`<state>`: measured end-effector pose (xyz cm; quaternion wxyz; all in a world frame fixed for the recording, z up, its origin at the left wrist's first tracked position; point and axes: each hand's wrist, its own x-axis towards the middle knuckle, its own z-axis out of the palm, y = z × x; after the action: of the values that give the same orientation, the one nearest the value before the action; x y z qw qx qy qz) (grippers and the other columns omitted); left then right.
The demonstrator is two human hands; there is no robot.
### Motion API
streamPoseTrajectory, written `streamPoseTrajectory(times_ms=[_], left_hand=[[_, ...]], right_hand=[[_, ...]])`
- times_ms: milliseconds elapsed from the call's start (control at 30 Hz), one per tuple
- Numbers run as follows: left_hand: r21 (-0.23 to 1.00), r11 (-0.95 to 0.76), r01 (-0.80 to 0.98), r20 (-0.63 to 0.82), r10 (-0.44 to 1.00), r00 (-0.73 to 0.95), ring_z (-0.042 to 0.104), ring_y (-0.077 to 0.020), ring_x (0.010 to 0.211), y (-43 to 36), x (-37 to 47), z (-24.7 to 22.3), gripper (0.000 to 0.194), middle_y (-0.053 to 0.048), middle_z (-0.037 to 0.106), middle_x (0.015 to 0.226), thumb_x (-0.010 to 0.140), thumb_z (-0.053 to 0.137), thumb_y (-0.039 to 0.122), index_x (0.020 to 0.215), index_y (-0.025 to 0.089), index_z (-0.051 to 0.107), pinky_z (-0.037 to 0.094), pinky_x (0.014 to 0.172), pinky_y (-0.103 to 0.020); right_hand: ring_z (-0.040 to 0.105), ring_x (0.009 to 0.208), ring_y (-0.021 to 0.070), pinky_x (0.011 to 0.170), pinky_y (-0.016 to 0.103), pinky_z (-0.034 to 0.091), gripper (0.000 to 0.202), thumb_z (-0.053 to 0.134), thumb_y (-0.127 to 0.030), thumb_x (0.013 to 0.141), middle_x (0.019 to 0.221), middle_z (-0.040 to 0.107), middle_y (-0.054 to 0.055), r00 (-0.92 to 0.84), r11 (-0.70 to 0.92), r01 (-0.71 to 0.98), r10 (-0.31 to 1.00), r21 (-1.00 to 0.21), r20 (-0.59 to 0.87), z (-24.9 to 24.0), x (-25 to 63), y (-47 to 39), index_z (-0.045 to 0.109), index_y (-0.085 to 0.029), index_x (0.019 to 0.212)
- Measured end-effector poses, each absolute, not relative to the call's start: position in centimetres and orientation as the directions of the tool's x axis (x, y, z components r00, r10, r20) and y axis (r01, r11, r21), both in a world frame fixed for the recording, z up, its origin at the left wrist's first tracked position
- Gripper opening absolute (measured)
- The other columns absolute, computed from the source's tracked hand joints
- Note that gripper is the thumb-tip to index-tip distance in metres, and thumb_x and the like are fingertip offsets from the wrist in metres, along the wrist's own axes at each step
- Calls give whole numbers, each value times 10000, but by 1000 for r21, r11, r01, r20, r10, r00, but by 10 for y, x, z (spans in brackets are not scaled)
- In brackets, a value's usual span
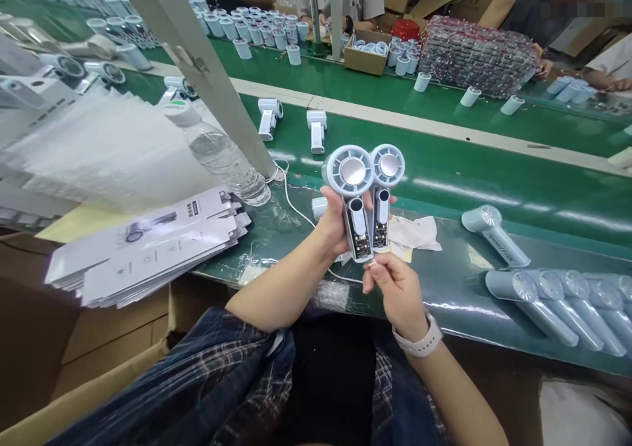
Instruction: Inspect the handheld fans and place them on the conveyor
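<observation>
My left hand is wrapped round two pale blue handheld fans side by side. The nearer handheld fan and the one behind it, a second handheld fan, have round heads with silver centres. Both handles lack their front covers, so a circuit board and a white inner part show in each. Just below the nearer handle, my right hand is pinched on the end of a thin white cable. Its tip is close to the handle's bottom; whether it is plugged in I cannot tell.
On the left are flat printed boxes, a water bottle and a metal post. Wrapped fans lie in a row at right. The green conveyor carries two fan bodies. Co-workers sit across, behind many blue cylinders.
</observation>
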<state>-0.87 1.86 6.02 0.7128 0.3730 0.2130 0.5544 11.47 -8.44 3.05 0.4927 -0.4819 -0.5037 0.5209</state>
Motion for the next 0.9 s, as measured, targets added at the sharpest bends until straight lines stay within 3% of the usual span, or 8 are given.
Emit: streamPoseTrajectory(times_ms=[267,367,567,633,733,800,900], left_hand=[[745,77,-662,121,961,248,608,-397,1363,16,-8,63,829,-105,748,1131,577,626,1028,638,209,514,646,991,-484],[746,87,-661,116,959,257,636,-377,1323,17,-7,62,839,-97,752,1121,546,638,1031,631,206,511,643,986,-463],[728,12,-686,176,963,203,636,-378,1330,13,-1,51,786,-96,759,1091,560,712,976,677,206,602,619,1032,-462],[719,-1,-695,189,963,194,607,-390,1367,12,0,51,769,-97,756,1094,583,713,966,688,209,618,610,1051,-475],[706,7,-708,167,970,176,567,-402,1410,10,-1,54,774,-95,748,1112,608,678,980,676,213,596,613,1048,-490],[703,28,-711,133,976,170,559,-393,1419,9,-1,58,789,-94,739,1135,630,634,998,668,214,564,621,1036,-488],[695,91,-713,64,980,187,591,-374,1385,10,-1,62,809,-99,737,1162,655,569,1019,668,212,515,632,1003,-482]], right_hand=[[608,569,153,643,303,499,325,659,-480,979,584,650,-18,-114,-5,69,993,-998,-13,40,117,-86,669,-215,793],[561,501,138,570,286,482,358,650,-539,976,527,571,-48,-51,-40,-20,998,-999,-39,37,108,-88,645,-216,823],[343,346,87,383,227,291,444,581,-649,991,465,366,-124,48,-104,-237,992,-966,-119,27,93,-93,552,-233,839],[396,380,101,420,240,339,423,544,-617,1022,484,405,-106,39,-88,-187,995,-978,-97,28,95,-92,557,-234,843],[589,617,156,616,290,488,364,538,-528,1042,658,592,-17,3,21,35,1000,-999,21,33,103,-90,619,-224,858],[607,723,178,700,312,508,333,533,-480,1040,772,640,15,-9,103,146,995,-984,103,37,106,-89,643,-224,856],[611,762,191,733,326,515,323,499,-446,1044,835,659,31,8,173,168,984,-970,177,39,107,-89,632,-232,841]])
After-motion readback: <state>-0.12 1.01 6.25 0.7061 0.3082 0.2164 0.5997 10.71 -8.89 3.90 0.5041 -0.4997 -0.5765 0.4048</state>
